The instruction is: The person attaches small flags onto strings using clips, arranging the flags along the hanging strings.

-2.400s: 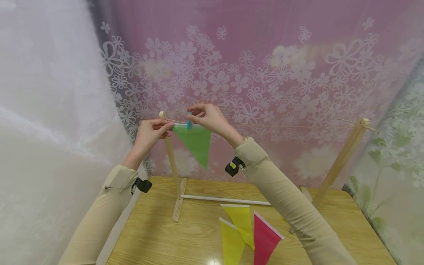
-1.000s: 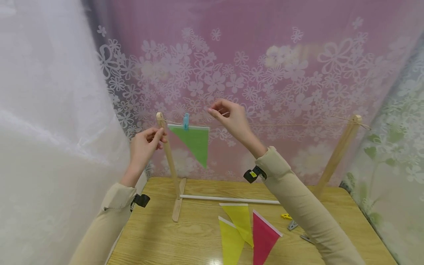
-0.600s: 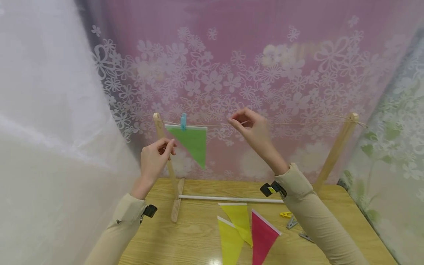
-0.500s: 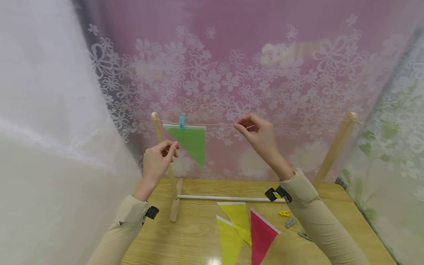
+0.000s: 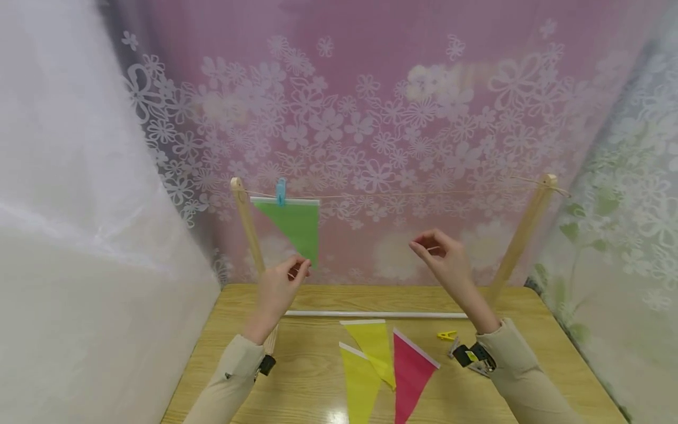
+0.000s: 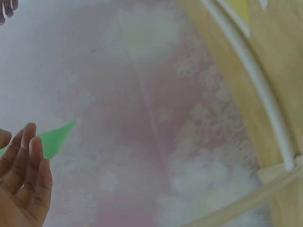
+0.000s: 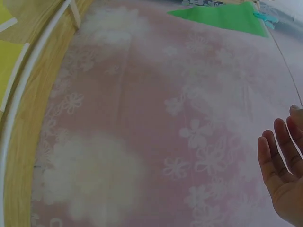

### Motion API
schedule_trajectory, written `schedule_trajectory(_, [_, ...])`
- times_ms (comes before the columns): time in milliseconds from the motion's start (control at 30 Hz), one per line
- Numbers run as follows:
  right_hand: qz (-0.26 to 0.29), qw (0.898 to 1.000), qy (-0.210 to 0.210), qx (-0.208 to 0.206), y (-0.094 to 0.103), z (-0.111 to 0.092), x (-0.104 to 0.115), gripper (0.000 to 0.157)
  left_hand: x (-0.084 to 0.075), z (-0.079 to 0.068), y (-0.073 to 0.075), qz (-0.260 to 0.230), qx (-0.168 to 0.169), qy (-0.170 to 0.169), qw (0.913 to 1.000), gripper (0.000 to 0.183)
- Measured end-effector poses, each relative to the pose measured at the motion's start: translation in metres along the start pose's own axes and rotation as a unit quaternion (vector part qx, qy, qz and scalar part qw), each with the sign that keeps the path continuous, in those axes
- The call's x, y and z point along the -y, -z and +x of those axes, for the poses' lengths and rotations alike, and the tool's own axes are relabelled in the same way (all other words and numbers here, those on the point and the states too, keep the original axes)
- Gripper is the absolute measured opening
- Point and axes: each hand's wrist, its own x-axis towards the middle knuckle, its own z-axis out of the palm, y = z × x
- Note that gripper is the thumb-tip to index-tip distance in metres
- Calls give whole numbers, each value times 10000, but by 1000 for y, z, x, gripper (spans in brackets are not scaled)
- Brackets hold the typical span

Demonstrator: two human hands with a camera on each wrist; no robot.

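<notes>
A green triangular pennant (image 5: 298,227) with a white top band hangs from a thin string (image 5: 402,193), clipped by a light blue clothespin (image 5: 281,191). My left hand (image 5: 281,290) is in front of the pennant's lower tip, overlapping it in the head view, fingers loosely curled around nothing. Further right, below the string, my right hand (image 5: 447,262) is in the air with loosely bent fingers and holds nothing. In the right wrist view the pennant (image 7: 222,19) and clothespin (image 7: 266,19) appear at the top, away from the right hand (image 7: 286,175).
Wooden posts (image 5: 521,241) at both sides carry the string, with a white rod (image 5: 371,314) low between them. On the wooden table (image 5: 307,365) lie two yellow pennants (image 5: 360,383), a red pennant (image 5: 410,374), a yellow clothespin (image 5: 446,335) and grey clothespins (image 5: 479,369) partly behind the right wrist.
My right hand let go of the clothespin and my left hand released the pennant's corner. Both hands have since come down and moved right; the pennant stays hanging.
</notes>
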Motion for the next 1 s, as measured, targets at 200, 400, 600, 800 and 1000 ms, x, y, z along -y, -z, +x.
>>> schedule_trajectory(200, [-261,9988,-418,71,16,-37,-36,12,9,-25,-32,-60,180,88,9998,19])
schedule_trajectory(400, [-707,9938,-854,14,35,-74,-69,10,23,-45,-63,-89,334,184,9992,20])
schedule_trajectory(600, [-1306,9791,-1484,483,46,-112,-98,15,32,-63,-92,-204,960,443,9942,24])
schedule_trajectory(800, [-1634,9684,-1680,855,49,-141,-132,12,38,-76,-110,-155,1489,689,9863,22])
schedule_trajectory(1000, [-1838,9523,-1800,1641,47,-163,-156,11,44,-84,-124,-162,2019,847,9756,18])
